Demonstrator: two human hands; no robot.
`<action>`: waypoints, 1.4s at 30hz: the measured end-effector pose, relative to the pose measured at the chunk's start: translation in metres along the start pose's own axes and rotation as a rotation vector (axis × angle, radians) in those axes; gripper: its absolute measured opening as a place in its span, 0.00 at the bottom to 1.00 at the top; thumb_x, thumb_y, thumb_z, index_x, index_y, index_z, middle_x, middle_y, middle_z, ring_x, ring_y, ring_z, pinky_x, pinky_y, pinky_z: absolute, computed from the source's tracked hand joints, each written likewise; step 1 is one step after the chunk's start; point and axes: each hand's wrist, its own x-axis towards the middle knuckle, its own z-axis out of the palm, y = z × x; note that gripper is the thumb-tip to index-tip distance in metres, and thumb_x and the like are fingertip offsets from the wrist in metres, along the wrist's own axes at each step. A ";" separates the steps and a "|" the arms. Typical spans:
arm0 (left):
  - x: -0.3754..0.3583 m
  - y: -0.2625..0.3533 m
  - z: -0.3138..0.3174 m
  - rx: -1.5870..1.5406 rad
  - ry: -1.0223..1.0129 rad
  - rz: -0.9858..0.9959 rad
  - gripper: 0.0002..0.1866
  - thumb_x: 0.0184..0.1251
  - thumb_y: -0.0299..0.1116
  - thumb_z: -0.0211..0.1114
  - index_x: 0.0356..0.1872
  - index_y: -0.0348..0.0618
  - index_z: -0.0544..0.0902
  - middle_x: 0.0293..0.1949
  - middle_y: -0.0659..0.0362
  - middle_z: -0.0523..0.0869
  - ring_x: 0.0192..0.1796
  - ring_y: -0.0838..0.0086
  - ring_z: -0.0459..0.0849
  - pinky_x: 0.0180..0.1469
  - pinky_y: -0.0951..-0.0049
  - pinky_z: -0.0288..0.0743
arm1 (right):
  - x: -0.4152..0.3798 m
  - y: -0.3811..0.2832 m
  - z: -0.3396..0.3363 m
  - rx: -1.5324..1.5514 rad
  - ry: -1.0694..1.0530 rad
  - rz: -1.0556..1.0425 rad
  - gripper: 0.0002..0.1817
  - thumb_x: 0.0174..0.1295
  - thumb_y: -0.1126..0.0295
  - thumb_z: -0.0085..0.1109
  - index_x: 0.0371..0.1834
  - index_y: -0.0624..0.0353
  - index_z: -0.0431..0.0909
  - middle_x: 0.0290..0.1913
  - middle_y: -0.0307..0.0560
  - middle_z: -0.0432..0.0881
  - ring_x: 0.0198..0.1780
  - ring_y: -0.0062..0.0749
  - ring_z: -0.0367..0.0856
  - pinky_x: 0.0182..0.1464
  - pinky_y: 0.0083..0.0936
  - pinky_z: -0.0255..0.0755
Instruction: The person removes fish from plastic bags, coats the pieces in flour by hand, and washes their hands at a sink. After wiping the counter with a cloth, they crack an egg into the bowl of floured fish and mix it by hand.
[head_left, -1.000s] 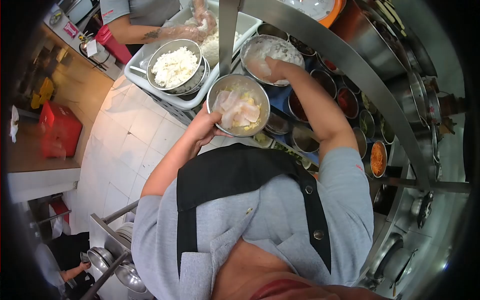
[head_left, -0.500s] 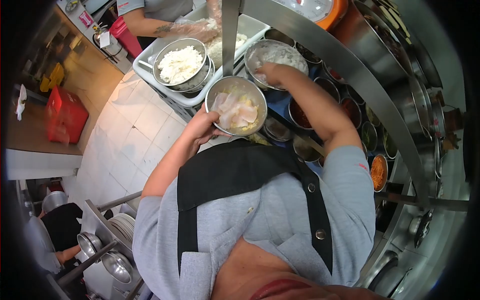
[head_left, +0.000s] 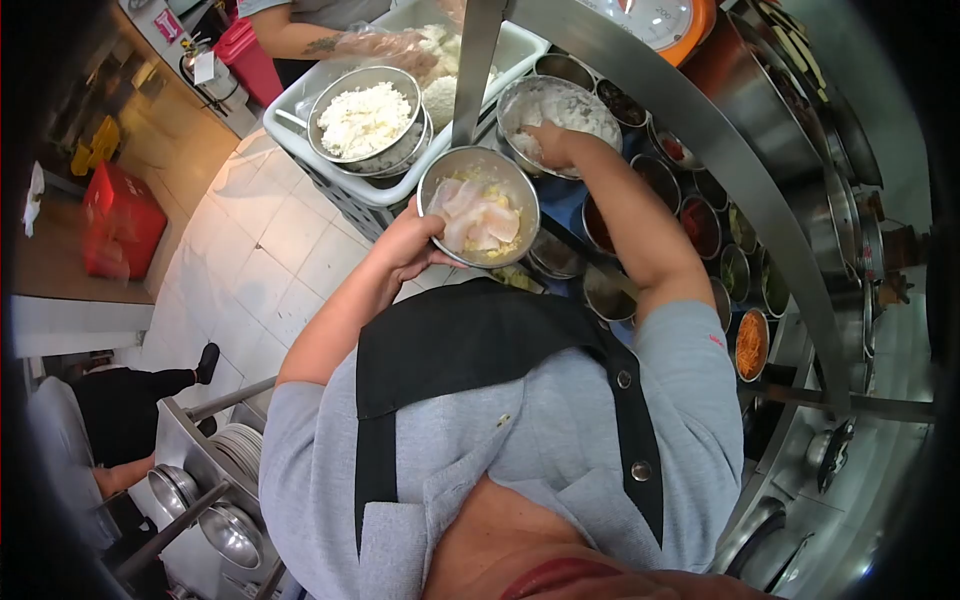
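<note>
My left hand (head_left: 418, 240) grips the near-left rim of a metal bowl (head_left: 530, 215), thumb inside the rim and fingers beneath. Pale raw slices of meat or fish (head_left: 478, 214) lie in it with yellowish bits. My right hand (head_left: 552, 146) reaches into a larger metal bowl (head_left: 500, 128) of white powder or paste (head_left: 575, 105). Its fingers are down against the white stuff and mostly hidden, so whether they hold anything does not show.
A co-worker's gloved hand (head_left: 400, 52) works over white rice-like food in a white tub (head_left: 300, 95). A strainer of white grains (head_left: 365, 115) sits on it. A metal post (head_left: 478, 70) stands between the bowls. Several ingredient containers (head_left: 752, 345) line the right. Another person (head_left: 110, 420) is at lower left.
The held bowl has shifted slightly right and up in view. My right hand remains in the white bowl, slightly further right. At lower left, the other person's leg and shoe have come into view.
</note>
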 end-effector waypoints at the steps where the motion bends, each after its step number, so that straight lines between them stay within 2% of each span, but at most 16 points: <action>1: -0.001 0.001 0.001 -0.006 -0.006 0.006 0.37 0.48 0.18 0.45 0.65 0.43 0.51 0.58 0.45 0.66 0.50 0.53 0.78 0.34 0.56 0.85 | -0.001 -0.003 -0.007 0.035 -0.113 -0.022 0.40 0.41 0.64 0.68 0.63 0.54 0.63 0.53 0.57 0.75 0.53 0.45 0.76 0.57 0.31 0.68; 2: -0.004 0.003 0.004 -0.011 -0.011 0.010 0.37 0.47 0.18 0.45 0.65 0.43 0.52 0.57 0.45 0.66 0.50 0.53 0.78 0.34 0.56 0.85 | 0.000 0.006 -0.008 0.019 -0.116 -0.077 0.40 0.42 0.64 0.67 0.63 0.53 0.63 0.54 0.56 0.75 0.53 0.45 0.75 0.56 0.31 0.68; 4: -0.003 0.004 0.003 -0.013 -0.020 0.013 0.37 0.47 0.18 0.45 0.65 0.43 0.52 0.57 0.45 0.66 0.50 0.52 0.78 0.35 0.55 0.84 | 0.013 0.038 -0.013 0.050 -0.056 -0.008 0.41 0.42 0.66 0.67 0.64 0.52 0.62 0.53 0.56 0.75 0.53 0.45 0.75 0.56 0.31 0.68; 8: 0.001 0.001 -0.003 -0.020 -0.037 -0.005 0.37 0.47 0.18 0.46 0.65 0.43 0.52 0.58 0.45 0.66 0.50 0.51 0.78 0.36 0.54 0.84 | 0.012 0.040 -0.033 0.063 0.091 0.010 0.38 0.44 0.74 0.63 0.64 0.54 0.62 0.54 0.57 0.74 0.55 0.44 0.74 0.56 0.30 0.67; 11: 0.002 0.003 -0.001 -0.014 -0.038 -0.007 0.37 0.47 0.18 0.45 0.65 0.43 0.52 0.58 0.45 0.66 0.50 0.51 0.77 0.36 0.54 0.84 | -0.002 -0.010 -0.020 -0.015 0.060 0.067 0.36 0.43 0.71 0.65 0.61 0.54 0.67 0.53 0.56 0.75 0.55 0.43 0.74 0.57 0.30 0.67; 14: -0.001 0.004 0.001 -0.028 -0.042 -0.004 0.37 0.47 0.18 0.45 0.65 0.43 0.52 0.57 0.45 0.66 0.50 0.51 0.77 0.36 0.54 0.84 | 0.007 -0.016 0.011 -0.087 0.032 0.098 0.37 0.42 0.65 0.68 0.60 0.52 0.68 0.54 0.54 0.75 0.55 0.41 0.75 0.57 0.31 0.68; 17: -0.002 0.003 0.001 -0.013 -0.024 0.002 0.37 0.47 0.18 0.46 0.65 0.45 0.51 0.58 0.46 0.65 0.50 0.52 0.77 0.36 0.54 0.84 | -0.010 0.003 -0.020 -0.094 -0.133 -0.057 0.36 0.42 0.66 0.67 0.61 0.53 0.68 0.54 0.54 0.75 0.55 0.41 0.74 0.56 0.28 0.68; 18: 0.000 0.002 0.001 -0.004 -0.017 0.004 0.38 0.47 0.18 0.46 0.65 0.45 0.51 0.58 0.46 0.65 0.51 0.52 0.77 0.36 0.54 0.84 | -0.011 0.010 -0.029 -0.043 -0.188 -0.031 0.37 0.43 0.69 0.65 0.62 0.56 0.65 0.57 0.57 0.71 0.58 0.43 0.71 0.59 0.27 0.64; 24: -0.001 0.005 0.004 0.036 -0.040 -0.030 0.39 0.45 0.19 0.47 0.65 0.48 0.50 0.59 0.48 0.65 0.52 0.54 0.76 0.35 0.55 0.84 | -0.022 0.029 -0.060 0.151 0.107 -0.038 0.38 0.44 0.71 0.63 0.63 0.58 0.62 0.59 0.60 0.69 0.60 0.43 0.69 0.60 0.28 0.63; 27: -0.002 0.005 0.006 0.023 -0.034 -0.050 0.39 0.45 0.19 0.47 0.65 0.49 0.51 0.58 0.49 0.65 0.52 0.54 0.76 0.35 0.55 0.84 | -0.024 0.015 -0.049 0.172 0.040 0.061 0.40 0.45 0.70 0.63 0.65 0.58 0.58 0.60 0.61 0.67 0.61 0.45 0.68 0.61 0.28 0.62; 30: 0.004 0.002 0.003 0.024 -0.059 -0.080 0.40 0.45 0.19 0.47 0.66 0.50 0.51 0.59 0.49 0.64 0.53 0.54 0.75 0.36 0.54 0.84 | -0.031 -0.013 -0.010 -0.087 0.027 0.299 0.41 0.45 0.70 0.63 0.66 0.57 0.56 0.60 0.61 0.67 0.61 0.45 0.68 0.61 0.29 0.62; 33: 0.004 0.002 0.001 0.015 -0.058 -0.094 0.40 0.45 0.19 0.47 0.66 0.50 0.50 0.59 0.49 0.64 0.53 0.53 0.75 0.36 0.54 0.84 | -0.020 0.009 -0.013 0.117 -0.084 0.103 0.42 0.44 0.71 0.62 0.67 0.55 0.55 0.61 0.61 0.66 0.62 0.44 0.67 0.61 0.29 0.62; 36: 0.006 0.001 -0.002 0.012 -0.102 -0.076 0.40 0.46 0.20 0.47 0.66 0.50 0.50 0.60 0.49 0.63 0.53 0.53 0.75 0.37 0.54 0.83 | -0.020 0.031 -0.030 0.039 0.162 0.026 0.35 0.42 0.74 0.62 0.60 0.59 0.65 0.56 0.59 0.71 0.57 0.45 0.71 0.59 0.30 0.64; 37: 0.006 0.000 -0.005 0.007 -0.098 -0.082 0.40 0.46 0.20 0.47 0.66 0.49 0.49 0.60 0.49 0.64 0.53 0.53 0.75 0.37 0.53 0.83 | -0.024 0.035 -0.036 0.212 0.227 -0.037 0.31 0.43 0.73 0.63 0.56 0.60 0.70 0.54 0.59 0.73 0.55 0.46 0.72 0.58 0.30 0.65; 39: 0.008 0.000 -0.007 0.006 -0.105 -0.092 0.39 0.47 0.20 0.47 0.66 0.49 0.49 0.60 0.49 0.64 0.54 0.52 0.75 0.37 0.53 0.83 | -0.038 0.017 -0.054 0.076 0.195 -0.012 0.31 0.43 0.72 0.65 0.55 0.60 0.71 0.53 0.59 0.73 0.54 0.47 0.73 0.57 0.31 0.66; 42: 0.005 0.004 -0.003 0.014 -0.100 -0.082 0.39 0.48 0.19 0.48 0.66 0.48 0.49 0.59 0.48 0.65 0.54 0.53 0.75 0.37 0.52 0.83 | -0.057 -0.016 -0.061 0.002 0.395 0.004 0.28 0.44 0.73 0.65 0.53 0.60 0.73 0.52 0.58 0.74 0.54 0.46 0.73 0.56 0.31 0.67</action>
